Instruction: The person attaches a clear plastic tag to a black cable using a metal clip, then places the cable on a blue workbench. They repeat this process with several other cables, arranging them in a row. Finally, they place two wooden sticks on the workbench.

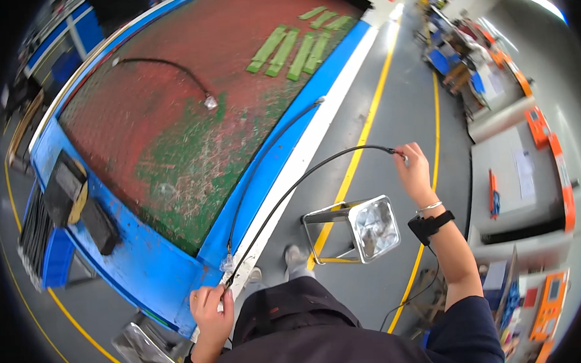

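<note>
Hands stretch a thin black cable [303,177] across the middle of the frame. We pinch its lower end with our left hand [212,310] at the bottom centre, by the blue table edge [144,268]. Our right hand [413,165], right of centre, pinches the other end. A second black cable [263,156] lies on the table beside it; a metal stool [365,227] stands below.

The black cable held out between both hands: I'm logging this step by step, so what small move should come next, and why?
Probably lower the right hand toward the workbench. The black cable arcs in the air off the bench edge, its other end pinched by the left hand, while a second cable lies there already.
</note>
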Motion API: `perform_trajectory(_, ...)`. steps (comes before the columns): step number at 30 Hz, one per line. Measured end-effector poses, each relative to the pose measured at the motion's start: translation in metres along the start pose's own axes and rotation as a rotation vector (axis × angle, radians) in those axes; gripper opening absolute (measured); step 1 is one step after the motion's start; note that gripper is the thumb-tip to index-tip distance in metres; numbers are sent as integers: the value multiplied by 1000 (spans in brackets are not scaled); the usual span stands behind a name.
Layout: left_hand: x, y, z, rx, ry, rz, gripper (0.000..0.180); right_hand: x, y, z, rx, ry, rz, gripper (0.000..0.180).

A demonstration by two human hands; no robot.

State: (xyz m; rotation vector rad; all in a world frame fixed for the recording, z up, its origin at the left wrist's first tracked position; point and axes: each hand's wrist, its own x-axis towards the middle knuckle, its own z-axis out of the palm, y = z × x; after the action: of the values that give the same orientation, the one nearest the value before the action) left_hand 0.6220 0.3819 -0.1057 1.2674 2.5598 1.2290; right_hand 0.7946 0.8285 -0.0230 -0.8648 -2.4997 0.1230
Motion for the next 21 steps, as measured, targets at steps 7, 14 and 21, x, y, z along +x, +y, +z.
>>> perform_trajectory(7, -7, 27, 81, 169, 253, -299, 17, 80, 50, 84, 161, -84, -228, 8)
perform_trajectory(14, -9, 48, 144, 328, 486, -588, 15, 120, 71, 158, 354, -234, -352, 10)
perform_trajectory(21, 3, 50, 158, 440, 560, -607, 15, 140, 82, 187, 452, -277, -419, 11)
